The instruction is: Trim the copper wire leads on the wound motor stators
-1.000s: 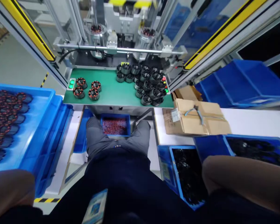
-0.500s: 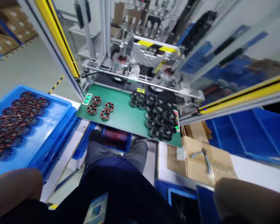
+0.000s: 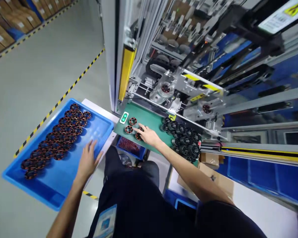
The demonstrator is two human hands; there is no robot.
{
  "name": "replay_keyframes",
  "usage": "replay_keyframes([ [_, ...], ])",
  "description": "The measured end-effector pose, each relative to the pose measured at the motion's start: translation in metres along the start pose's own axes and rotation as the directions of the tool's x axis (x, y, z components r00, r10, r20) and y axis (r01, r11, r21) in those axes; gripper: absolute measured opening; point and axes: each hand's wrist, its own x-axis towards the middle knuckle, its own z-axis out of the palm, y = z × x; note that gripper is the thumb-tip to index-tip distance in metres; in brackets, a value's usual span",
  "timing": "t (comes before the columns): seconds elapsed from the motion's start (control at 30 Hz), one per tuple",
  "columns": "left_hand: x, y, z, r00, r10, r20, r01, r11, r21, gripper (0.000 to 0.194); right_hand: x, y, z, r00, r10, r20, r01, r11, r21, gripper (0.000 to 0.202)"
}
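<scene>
My right hand (image 3: 148,135) reaches over the green work surface (image 3: 159,120), fingers spread over two copper-wound ring-shaped stators, which it partly hides. Whether the fingertips touch them I cannot tell. Beside that hand lie two more stators (image 3: 128,129). Over the right edge of the blue tray (image 3: 89,142) is my left hand (image 3: 88,160), its fingers apart and holding nothing. Inside the tray, rows of wound stators (image 3: 62,134) are packed toward the far left side.
Black cylindrical housings (image 3: 185,140) crowd the right of the green surface. Behind it stands a machine with two metal fixtures (image 3: 162,92), framed by yellow-striped posts (image 3: 127,71). A green-lit button box (image 3: 124,117) sits at the left corner. Below is a blue bin (image 3: 131,147); cardboard (image 3: 220,180) lies right.
The view has swung to the left. Both forearms, earlier low at the sides, now extend forward: my right hand to the stators on the green surface, my left hand to the blue tray.
</scene>
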Motion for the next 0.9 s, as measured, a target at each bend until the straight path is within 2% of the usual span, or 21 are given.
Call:
replay_keyframes([
  [0.1, -0.026, -0.044, 0.025, 0.991, -0.105, 0.087, 0.106, 0.994, -0.007, 0.064, 0.017, -0.001, 0.000, 0.995, 0.017, 0.103, -0.011, 0.998, -0.060, 0.078],
  [0.2, -0.044, -0.067, 0.041, 0.980, -0.123, 0.158, 0.130, 0.991, -0.034, 0.059, 0.031, -0.002, -0.003, 0.981, 0.009, 0.192, 0.004, 0.998, -0.066, 0.086],
  [0.37, -0.046, -0.074, 0.052, 0.975, -0.097, 0.201, 0.113, 0.991, -0.068, 0.061, 0.052, -0.005, 0.001, 0.978, 0.056, 0.201, -0.054, 0.998, -0.014, 0.070],
  [0.6, -0.046, -0.086, 0.071, 0.986, -0.105, 0.129, 0.115, 0.991, -0.070, 0.058, 0.063, -0.007, 0.012, 0.978, 0.158, 0.138, -0.173, 0.979, 0.107, 0.046],
  [0.7, -0.045, -0.093, 0.079, 0.990, -0.103, 0.094, 0.111, 0.990, -0.085, 0.060, 0.053, -0.011, 0.014, 0.970, 0.211, 0.120, -0.228, 0.960, 0.162, 0.042],
  [0.77, -0.042, -0.097, 0.084, 0.993, -0.097, 0.074, 0.103, 0.991, -0.090, 0.061, 0.034, -0.021, 0.017, 0.965, 0.239, 0.108, -0.258, 0.943, 0.212, 0.042],
  [0.83, -0.037, -0.101, 0.088, 0.994, -0.090, 0.058, 0.095, 0.992, -0.085, 0.061, 0.004, -0.041, 0.026, 0.957, 0.274, 0.092, -0.289, 0.917, 0.276, 0.044],
  [0.9, -0.029, -0.105, 0.091, 0.995, -0.081, 0.051, 0.084, 0.994, -0.067, 0.063, -0.036, -0.070, 0.043, 0.946, 0.316, 0.070, -0.320, 0.878, 0.355, 0.045],
])
